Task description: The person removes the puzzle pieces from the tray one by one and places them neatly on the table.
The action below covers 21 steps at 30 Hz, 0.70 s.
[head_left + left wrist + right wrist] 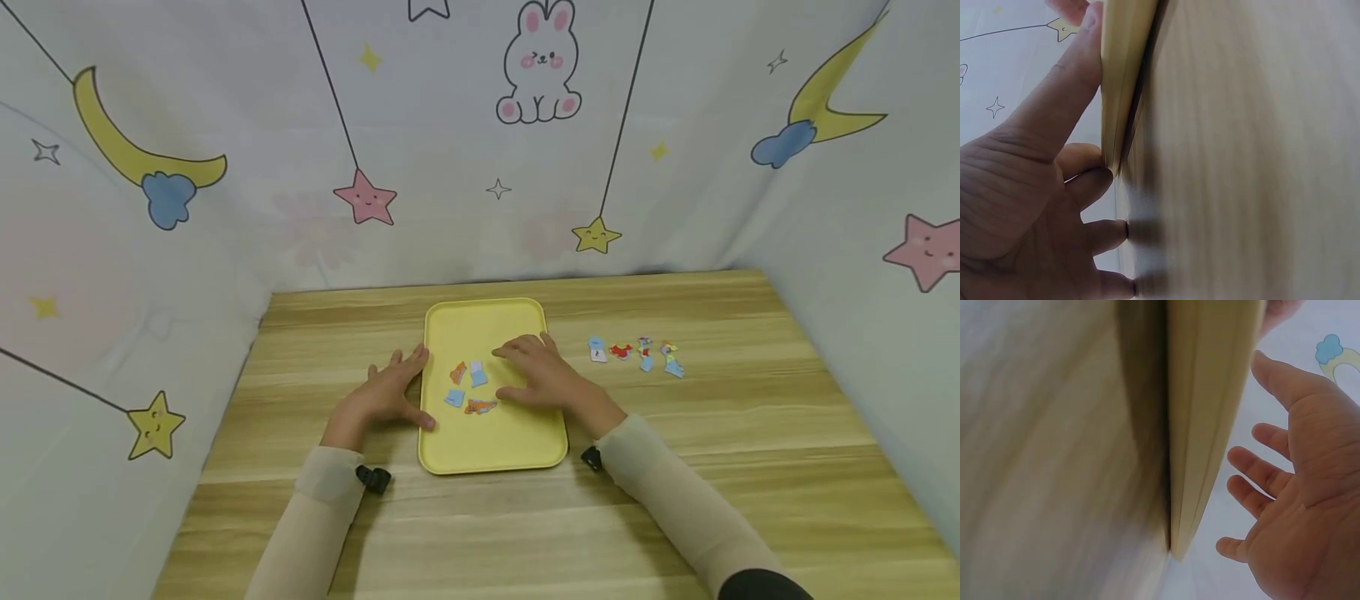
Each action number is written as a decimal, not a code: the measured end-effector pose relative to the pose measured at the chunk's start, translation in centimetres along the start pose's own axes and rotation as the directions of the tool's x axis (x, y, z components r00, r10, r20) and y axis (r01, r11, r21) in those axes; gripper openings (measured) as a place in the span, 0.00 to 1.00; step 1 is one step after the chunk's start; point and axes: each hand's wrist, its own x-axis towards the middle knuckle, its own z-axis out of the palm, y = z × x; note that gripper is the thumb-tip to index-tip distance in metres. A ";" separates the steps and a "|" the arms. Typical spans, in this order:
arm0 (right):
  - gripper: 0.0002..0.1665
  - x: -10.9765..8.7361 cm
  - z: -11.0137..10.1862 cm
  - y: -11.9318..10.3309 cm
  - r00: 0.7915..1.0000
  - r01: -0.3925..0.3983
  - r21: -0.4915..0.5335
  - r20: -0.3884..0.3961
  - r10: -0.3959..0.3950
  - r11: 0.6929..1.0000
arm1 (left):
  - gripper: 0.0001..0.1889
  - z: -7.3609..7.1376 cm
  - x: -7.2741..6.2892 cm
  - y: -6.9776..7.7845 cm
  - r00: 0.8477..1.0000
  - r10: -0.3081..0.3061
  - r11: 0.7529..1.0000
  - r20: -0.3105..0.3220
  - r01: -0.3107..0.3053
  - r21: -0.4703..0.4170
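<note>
In the head view a yellow tray lies on the table with several small picture-puzzle pieces in its left half: an orange piece, a white-and-blue piece, a light-blue piece and a longer orange piece. My left hand rests at the tray's left edge, its thumb over the rim and fingers spread along the outside. Over the right part of the tray is my right hand, fingers spread and holding nothing visible. In the right wrist view its fingers stand apart from the tray's side.
To the tray's right, a row of cut-out pieces lies on the wooden table: a blue-and-white piece, a red piece and two multicoloured pieces. A printed curtain hangs around the table's back and sides.
</note>
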 end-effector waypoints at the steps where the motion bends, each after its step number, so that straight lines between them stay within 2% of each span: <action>1: 0.39 0.1 0.1 -0.1 1.000 0.002 -0.005 0.006 -0.002 1.000 | 0.71 0.0 0.0 -0.1 1.000 0.001 1.000 0.001 -0.001 0.000; 15: 0.37 2.0 0.6 -1.3 0.991 -0.020 -0.006 0.129 0.020 1.000 | 0.71 0.0 0.1 -0.2 1.000 0.000 1.000 0.004 0.000 -0.001; 21: 0.35 2.3 0.9 -1.4 0.987 0.009 -0.021 0.159 -0.006 1.000 | 0.71 0.0 0.1 0.0 1.000 -0.006 1.000 0.007 0.006 -0.006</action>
